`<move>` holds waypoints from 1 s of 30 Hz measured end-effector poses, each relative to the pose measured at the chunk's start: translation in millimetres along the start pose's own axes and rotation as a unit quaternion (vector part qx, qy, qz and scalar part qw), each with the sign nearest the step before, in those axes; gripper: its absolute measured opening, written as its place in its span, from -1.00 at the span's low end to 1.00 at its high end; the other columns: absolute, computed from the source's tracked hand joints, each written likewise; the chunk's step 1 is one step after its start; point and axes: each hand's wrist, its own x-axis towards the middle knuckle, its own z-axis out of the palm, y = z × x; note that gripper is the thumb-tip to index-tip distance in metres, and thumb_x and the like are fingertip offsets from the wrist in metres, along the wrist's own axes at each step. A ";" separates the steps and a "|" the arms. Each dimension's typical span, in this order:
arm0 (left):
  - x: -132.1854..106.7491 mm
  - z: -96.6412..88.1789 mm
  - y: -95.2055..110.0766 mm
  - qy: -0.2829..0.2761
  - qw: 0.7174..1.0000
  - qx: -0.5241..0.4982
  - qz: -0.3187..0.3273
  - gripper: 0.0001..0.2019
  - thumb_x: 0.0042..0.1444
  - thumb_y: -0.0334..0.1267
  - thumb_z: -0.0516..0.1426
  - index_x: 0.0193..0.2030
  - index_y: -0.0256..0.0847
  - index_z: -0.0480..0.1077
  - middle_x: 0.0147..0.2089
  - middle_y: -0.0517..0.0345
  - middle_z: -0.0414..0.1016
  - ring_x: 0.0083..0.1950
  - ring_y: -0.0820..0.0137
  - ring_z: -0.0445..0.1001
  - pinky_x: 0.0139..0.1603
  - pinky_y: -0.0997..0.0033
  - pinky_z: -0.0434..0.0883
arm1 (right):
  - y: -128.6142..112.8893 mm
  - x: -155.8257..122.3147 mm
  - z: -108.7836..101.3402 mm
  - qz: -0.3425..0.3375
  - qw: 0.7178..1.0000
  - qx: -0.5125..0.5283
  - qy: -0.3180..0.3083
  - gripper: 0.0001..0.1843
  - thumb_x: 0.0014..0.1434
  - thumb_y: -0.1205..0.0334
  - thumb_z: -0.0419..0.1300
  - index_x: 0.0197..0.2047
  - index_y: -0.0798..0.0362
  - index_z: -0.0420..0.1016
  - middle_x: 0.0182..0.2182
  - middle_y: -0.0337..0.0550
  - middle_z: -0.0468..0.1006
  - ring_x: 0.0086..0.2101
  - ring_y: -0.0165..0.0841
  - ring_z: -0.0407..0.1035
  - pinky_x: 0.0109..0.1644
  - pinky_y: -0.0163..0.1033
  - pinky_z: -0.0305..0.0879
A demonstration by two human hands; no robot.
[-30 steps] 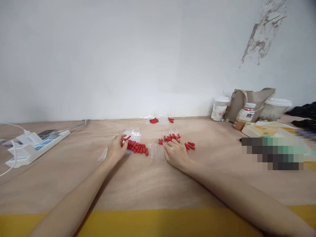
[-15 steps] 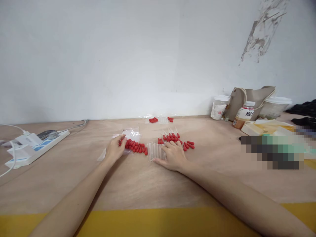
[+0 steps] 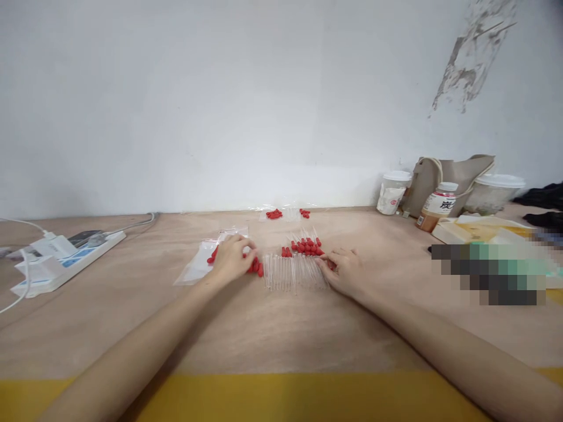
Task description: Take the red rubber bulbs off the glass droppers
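My left hand (image 3: 233,258) arches over a row of red rubber bulbs (image 3: 260,270), fingers apart, and hides most of the row. Next to it lies a line of thin clear tubes (image 3: 285,274), side by side. Right of the tubes, my right hand (image 3: 343,269) has its fingers curled round, with a bit of red between thumb and fingers; most of what it covers is hidden. Beyond the line, several droppers (image 3: 307,245), clear tubes with red bulbs fitted, lie in a bunch. Two red bulbs (image 3: 286,252) rest beside them.
Clear plastic bags (image 3: 193,269) lie under and behind my left hand. A bag of red bulbs and tubes (image 3: 288,214) lies by the wall. To the left is a power strip (image 3: 65,266); to the right stand a cup (image 3: 391,193), a bottle (image 3: 436,208) and a bag (image 3: 461,170).
My left hand has moved right along the red bulbs. My right hand has shifted right off the clear tubes, onto the spot where loose red bulbs lay.
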 end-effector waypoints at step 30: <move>-17.7 0.6 26.8 -0.087 0.996 -0.030 0.017 -0.78 0.20 -0.20 -0.12 -0.39 -0.19 0.23 -0.40 0.18 0.43 -0.36 0.37 0.38 -0.19 0.29 0.19 | -37.6 -0.5 7.3 -0.110 0.993 0.040 -0.006 -0.63 -0.04 -0.09 0.15 -0.51 0.06 0.25 -0.55 -0.28 0.41 -0.45 -0.42 0.23 -0.24 -0.23 -0.10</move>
